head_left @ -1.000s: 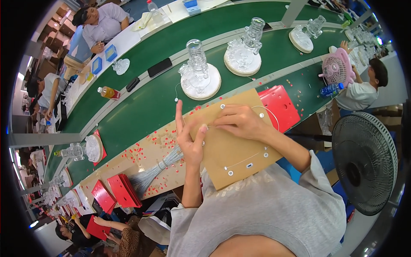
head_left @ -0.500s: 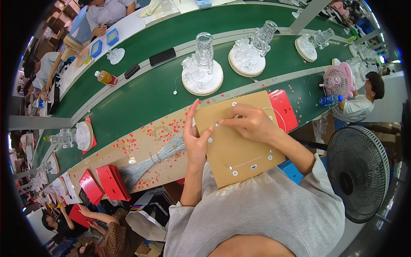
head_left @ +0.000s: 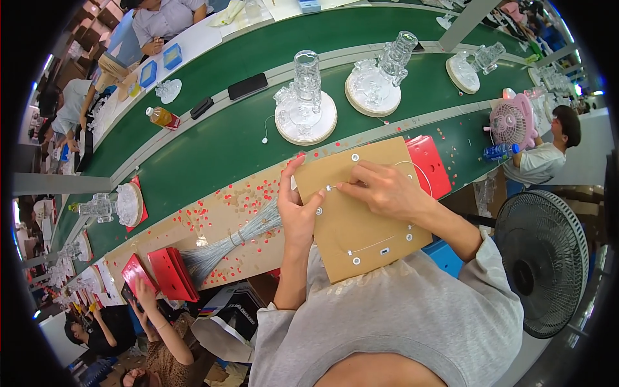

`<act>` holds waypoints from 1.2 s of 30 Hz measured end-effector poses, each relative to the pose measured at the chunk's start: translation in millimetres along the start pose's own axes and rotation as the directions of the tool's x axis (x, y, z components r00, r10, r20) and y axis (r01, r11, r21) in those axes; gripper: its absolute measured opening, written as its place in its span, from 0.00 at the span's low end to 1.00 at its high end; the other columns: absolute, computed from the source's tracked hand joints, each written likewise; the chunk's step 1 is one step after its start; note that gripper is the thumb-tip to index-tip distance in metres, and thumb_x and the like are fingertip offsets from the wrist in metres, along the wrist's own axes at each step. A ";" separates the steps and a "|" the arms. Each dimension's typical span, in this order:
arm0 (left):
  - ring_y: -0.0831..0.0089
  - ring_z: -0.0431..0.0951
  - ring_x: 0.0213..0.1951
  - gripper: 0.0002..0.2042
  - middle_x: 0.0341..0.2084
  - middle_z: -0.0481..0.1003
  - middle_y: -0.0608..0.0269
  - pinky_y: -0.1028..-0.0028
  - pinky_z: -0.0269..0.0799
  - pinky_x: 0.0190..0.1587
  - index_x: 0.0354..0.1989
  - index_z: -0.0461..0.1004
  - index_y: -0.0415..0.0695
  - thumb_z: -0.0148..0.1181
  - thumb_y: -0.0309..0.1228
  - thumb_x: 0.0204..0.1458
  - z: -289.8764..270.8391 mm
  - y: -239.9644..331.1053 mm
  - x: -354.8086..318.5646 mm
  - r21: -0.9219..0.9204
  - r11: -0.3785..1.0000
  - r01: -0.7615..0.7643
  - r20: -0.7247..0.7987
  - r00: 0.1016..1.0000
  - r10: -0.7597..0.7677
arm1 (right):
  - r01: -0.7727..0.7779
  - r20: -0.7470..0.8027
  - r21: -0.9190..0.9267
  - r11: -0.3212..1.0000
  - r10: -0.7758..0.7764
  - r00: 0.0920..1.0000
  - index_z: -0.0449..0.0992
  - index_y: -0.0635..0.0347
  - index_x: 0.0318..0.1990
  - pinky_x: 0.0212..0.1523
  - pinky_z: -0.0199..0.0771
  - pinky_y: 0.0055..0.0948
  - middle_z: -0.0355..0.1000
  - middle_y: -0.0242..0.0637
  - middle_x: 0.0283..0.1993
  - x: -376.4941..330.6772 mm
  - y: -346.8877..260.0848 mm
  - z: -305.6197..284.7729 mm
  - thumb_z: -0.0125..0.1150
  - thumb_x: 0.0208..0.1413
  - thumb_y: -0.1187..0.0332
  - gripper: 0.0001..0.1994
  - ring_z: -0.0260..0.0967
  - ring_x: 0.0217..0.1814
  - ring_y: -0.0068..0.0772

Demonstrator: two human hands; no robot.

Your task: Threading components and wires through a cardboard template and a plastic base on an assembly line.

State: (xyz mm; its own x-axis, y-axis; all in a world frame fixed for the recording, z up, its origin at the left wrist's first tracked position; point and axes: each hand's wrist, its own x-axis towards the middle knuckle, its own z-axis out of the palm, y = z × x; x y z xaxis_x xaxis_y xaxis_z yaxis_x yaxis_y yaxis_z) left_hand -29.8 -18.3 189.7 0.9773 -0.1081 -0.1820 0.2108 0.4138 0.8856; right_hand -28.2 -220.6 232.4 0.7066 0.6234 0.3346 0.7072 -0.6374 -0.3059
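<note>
A square brown board lies across my front, tilted, with several white ring-shaped fittings near its edges. My left hand grips its left edge, thumb on the top face beside a small white clip. Just right of that clip, my right hand rests over the board, with thumb and index finger pinched on a thin white wire at the clip. The wire loops out past the board's right edge. Another short length of wire runs along the near side, by a small rectangular socket.
Left of the board lie a bundle of silvery wires, stacked red panels and scattered red and brown discs. Clear ornaments on round white bases stand on the green table. A black fan stands at right. Co-workers sit around.
My right fingertips have drawn slightly right, away from the clip and my left thumb. My left index finger has bent more. At lower left, a co-worker's hand has reached up to a red panel.
</note>
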 end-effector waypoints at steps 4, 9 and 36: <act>0.71 0.80 0.49 0.34 0.51 0.76 0.54 0.74 0.76 0.49 0.68 0.61 0.42 0.54 0.10 0.49 -1.1 0.0 -0.9 0.010 1.000 0.007 0.008 1.000 -0.007 | 0.073 0.009 -0.039 0.997 -0.073 0.997 0.82 0.61 0.47 0.33 0.77 0.32 0.67 0.33 0.35 1.0 3.7 0.8 0.63 0.44 0.74 0.18 0.72 0.38 0.32; 0.71 0.80 0.49 0.34 0.52 0.75 0.53 0.74 0.77 0.49 0.68 0.61 0.41 0.54 0.09 0.49 -2.5 -3.4 1.0 0.062 0.998 -0.001 -0.009 1.000 0.002 | 0.110 0.039 -0.092 0.990 -0.107 0.994 0.81 0.61 0.46 0.32 0.76 0.31 0.67 0.33 0.35 4.7 3.6 0.5 0.62 0.47 0.70 0.16 0.72 0.37 0.32; 0.72 0.79 0.52 0.38 0.58 0.72 0.53 0.75 0.74 0.51 0.74 0.51 0.42 0.50 0.12 0.52 -3.0 0.8 -8.4 0.072 0.997 -0.035 0.093 0.995 0.028 | 0.203 0.031 -0.080 0.976 -0.201 0.979 0.81 0.62 0.43 0.34 0.79 0.31 0.67 0.34 0.35 4.7 7.1 4.1 0.63 0.47 0.71 0.14 0.72 0.41 0.34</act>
State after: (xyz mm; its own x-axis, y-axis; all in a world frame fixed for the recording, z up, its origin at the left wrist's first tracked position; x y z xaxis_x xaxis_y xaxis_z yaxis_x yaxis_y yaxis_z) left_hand -37.7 -14.4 190.6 0.9767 -0.1800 -0.1170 0.1749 0.3509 0.9199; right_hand -19.8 -220.4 228.1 0.5507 0.7524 0.3615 0.8315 -0.5322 -0.1591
